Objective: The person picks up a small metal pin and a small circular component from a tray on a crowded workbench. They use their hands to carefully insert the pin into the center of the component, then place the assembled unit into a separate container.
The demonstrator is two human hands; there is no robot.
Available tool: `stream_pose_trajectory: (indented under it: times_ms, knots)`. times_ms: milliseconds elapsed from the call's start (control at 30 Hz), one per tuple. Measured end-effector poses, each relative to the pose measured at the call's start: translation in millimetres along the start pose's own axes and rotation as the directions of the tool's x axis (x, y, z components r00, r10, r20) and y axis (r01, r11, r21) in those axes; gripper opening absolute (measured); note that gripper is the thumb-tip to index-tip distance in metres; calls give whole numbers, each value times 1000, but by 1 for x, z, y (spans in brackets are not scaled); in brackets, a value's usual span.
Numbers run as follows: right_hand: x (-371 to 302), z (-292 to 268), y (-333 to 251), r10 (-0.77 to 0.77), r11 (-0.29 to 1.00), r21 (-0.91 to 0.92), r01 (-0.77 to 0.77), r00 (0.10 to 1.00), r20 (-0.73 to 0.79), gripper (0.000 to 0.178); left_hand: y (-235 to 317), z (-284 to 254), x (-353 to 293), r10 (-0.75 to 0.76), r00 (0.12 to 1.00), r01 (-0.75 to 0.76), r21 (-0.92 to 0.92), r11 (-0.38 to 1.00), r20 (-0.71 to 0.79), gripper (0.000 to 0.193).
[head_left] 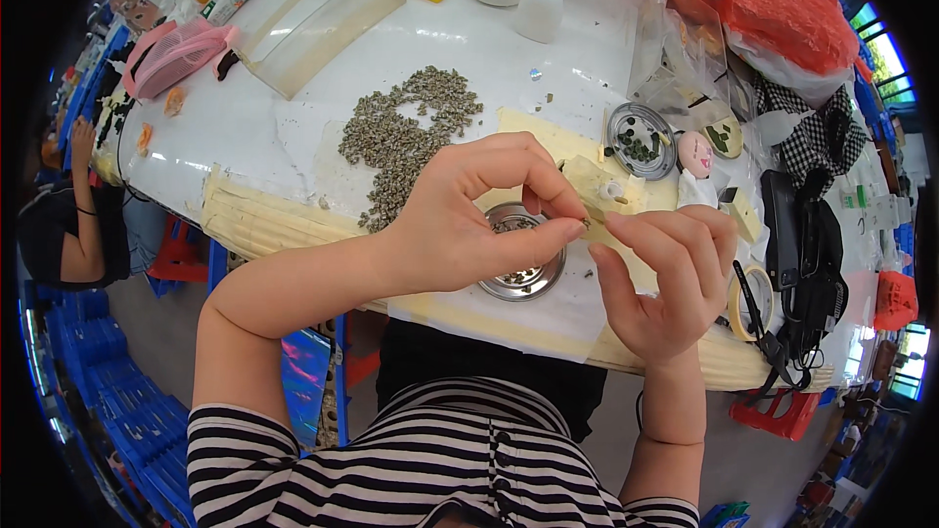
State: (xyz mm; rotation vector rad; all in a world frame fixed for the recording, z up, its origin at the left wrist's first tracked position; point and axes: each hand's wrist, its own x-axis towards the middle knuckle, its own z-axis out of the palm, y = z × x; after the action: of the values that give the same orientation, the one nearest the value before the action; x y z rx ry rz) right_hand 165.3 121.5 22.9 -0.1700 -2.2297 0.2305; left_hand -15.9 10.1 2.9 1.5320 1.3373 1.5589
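Observation:
My left hand pinches a tiny grey-brown piece between thumb and forefinger. Close beside it, my right hand has its thumb and forefinger apart, with nothing visible between them. Under my left hand stands a round metal dish, partly hidden, with a few similar small pieces in it. A large pile of small grey-brown pieces spreads over the white table to the left. Just beyond my fingertips a small whitish cylinder sits on a block covered in pale yellow tape.
A second metal dish holds dark green bits. To the right lie a tape roll, a black phone and a black bag. Farther back are a clear plastic tray, a squeeze bottle and red bags. Another person sits at left.

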Motion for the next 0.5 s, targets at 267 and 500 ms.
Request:
stream_pose_trajectory:
  times_ms: [267,500]
  knots:
    - [-4,6,2,-2,1000,24,2,1000,-30,31,2,-2,1,-171,979,190,-181,965,115,10]
    - [-4,8,2,2,998,58,-1,1000,-26,32,-1,-3,1,-193,971,215,-168,962,138,12]
